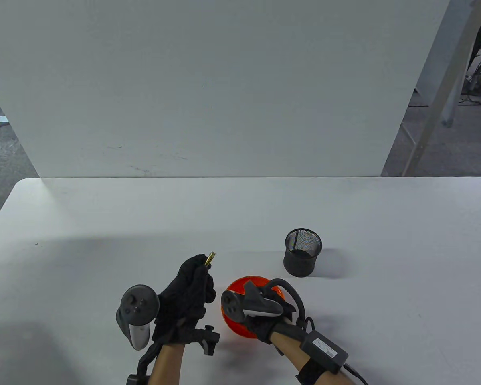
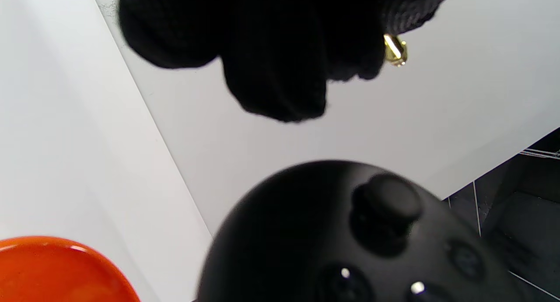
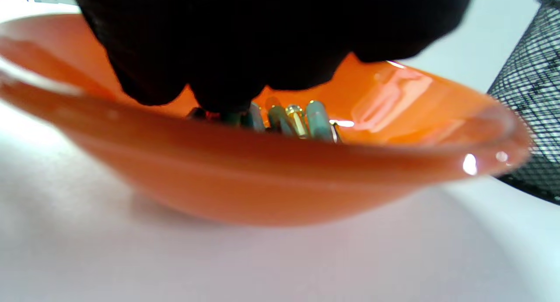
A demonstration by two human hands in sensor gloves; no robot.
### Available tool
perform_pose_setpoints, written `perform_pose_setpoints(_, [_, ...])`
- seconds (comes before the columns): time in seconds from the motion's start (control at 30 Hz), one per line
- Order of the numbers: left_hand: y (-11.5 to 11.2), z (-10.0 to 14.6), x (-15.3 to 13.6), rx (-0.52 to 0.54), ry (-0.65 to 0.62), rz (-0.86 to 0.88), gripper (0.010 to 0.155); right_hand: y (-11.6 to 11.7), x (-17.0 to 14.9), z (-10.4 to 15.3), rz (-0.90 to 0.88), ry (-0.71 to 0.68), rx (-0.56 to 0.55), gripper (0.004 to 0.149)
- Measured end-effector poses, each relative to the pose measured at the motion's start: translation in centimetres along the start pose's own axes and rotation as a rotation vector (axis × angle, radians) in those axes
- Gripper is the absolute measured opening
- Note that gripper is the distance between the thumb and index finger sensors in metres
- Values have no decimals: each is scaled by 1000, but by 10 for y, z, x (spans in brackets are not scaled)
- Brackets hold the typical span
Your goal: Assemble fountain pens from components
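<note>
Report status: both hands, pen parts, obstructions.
Left hand grips gold-tipped pen part. Right hand reaching into glossy orange bowl of teal pen pieces. Black mesh cup stands apart.

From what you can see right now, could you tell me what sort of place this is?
Probably a lab or office set up for recording hand work: a bare white table backed by a plain white partition, and grey carpet with loose cables beyond it.
</note>
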State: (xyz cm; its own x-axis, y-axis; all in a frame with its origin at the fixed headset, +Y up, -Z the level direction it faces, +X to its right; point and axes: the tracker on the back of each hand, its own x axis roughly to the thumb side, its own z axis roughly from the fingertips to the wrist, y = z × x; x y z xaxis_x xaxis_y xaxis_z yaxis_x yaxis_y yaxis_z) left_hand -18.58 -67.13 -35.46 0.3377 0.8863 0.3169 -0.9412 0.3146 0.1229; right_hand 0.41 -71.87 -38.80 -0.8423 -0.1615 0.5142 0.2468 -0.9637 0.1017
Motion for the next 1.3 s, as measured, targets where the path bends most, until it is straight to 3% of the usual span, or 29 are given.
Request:
perform_pose_setpoints(0.57, [0, 0, 0, 4, -2, -25, 47, 0, 6, 4, 96, 66, 34, 53])
perform_pose_setpoints(0.7, [-1, 1, 1, 1, -3, -36, 47, -2, 4, 3, 40, 87, 62, 51])
perform_pose_setpoints(1.0, [-2, 0, 2, -4, -2, -41, 47, -4, 14, 6, 153, 68, 1, 46])
perform_pose_setpoints(1.13, [-2, 0, 2, -2, -6, -43, 47, -6, 6, 4, 58, 93, 22, 45])
perform_pose_setpoints(1.3, [-4, 0, 1, -8, 2, -53, 46, -32, -7, 17, -100, 95, -127, 45])
